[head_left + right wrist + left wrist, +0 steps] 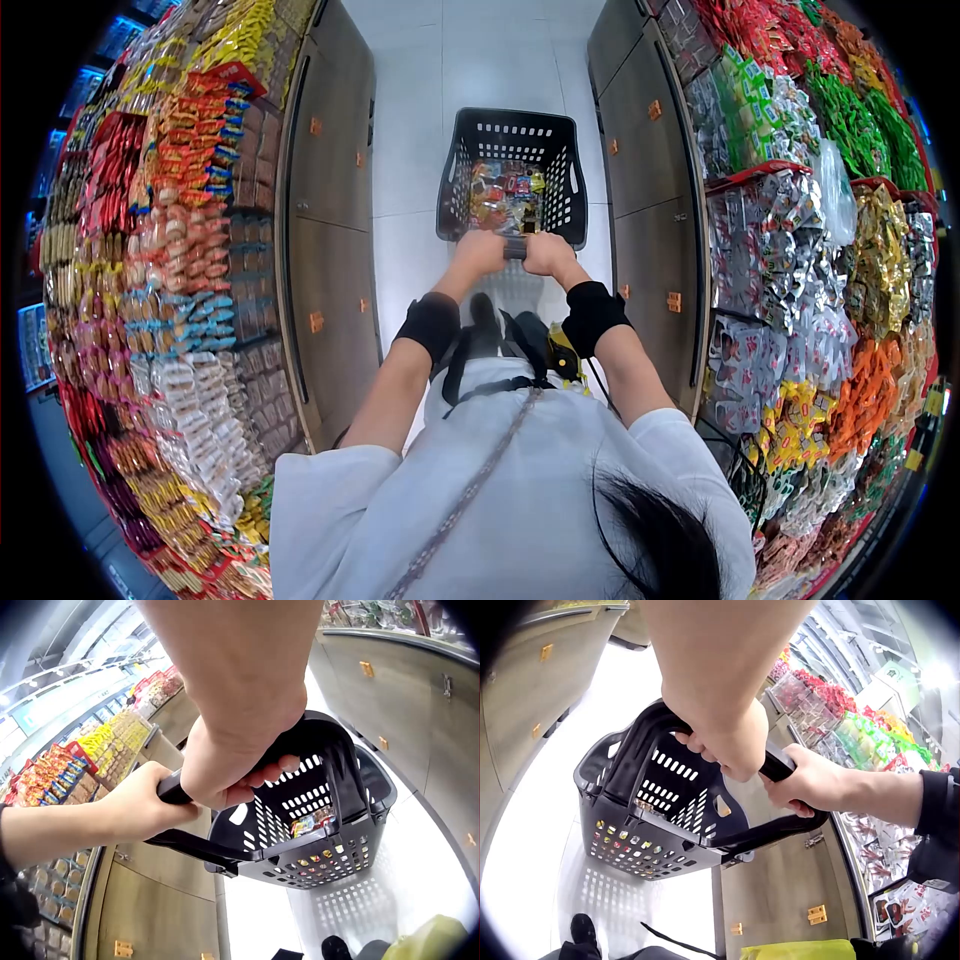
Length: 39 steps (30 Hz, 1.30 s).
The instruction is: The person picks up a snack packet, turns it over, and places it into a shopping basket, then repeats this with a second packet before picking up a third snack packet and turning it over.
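Note:
A black plastic basket (512, 118) with slotted walls stands in front of the body, and wrapped snacks (508, 190) lie inside it. Both hands curl round its black handle, side by side. In the head view the left hand (482, 251) grips the handle's left part and the right hand (548, 254) its right part. The left wrist view has the left hand (724, 742) large at the centre, fingers wrapped round the bar. From the right wrist view, the right hand (229, 761) is seen with its fingertips curled under the bar.
Wooden cabinets (335, 190) line the left of the narrow aisle, with more cabinets (650, 170) on the right. Above them, bins of packaged snacks (190, 240) fill both sides. The pale tiled floor (408, 100) runs ahead. The person's shoes (484, 312) show below the handle.

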Motion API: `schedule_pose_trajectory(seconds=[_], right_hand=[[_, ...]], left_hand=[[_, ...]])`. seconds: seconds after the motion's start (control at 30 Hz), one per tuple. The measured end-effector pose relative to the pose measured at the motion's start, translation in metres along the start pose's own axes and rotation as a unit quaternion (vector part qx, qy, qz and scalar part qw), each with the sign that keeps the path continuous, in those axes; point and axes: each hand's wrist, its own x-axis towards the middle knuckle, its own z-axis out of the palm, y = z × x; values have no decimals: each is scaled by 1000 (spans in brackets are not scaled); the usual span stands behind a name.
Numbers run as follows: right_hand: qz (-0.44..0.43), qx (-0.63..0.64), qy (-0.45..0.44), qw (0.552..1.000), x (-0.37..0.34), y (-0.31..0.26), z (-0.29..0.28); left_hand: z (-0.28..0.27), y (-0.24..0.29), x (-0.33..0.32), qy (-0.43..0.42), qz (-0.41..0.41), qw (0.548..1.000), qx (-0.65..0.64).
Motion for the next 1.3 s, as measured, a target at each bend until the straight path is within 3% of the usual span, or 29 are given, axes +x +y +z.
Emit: schedule_pose_trajectory(seconds=[0.63, 0.93, 1.2, 1.3], right_hand=[[-33, -1, 4, 999, 212, 108, -161], [-32, 9, -30, 999, 279, 132, -228], [-20, 23, -13, 999, 351, 153, -282], [-34, 16, 24, 999, 383, 161, -303]], left_hand=[[-101, -61, 254, -12, -35, 999, 4], [-121, -96, 338, 8, -43, 999, 6], [-155, -135, 423, 25, -15, 999, 21], [-175, -152, 462, -12, -26, 1000, 11]])
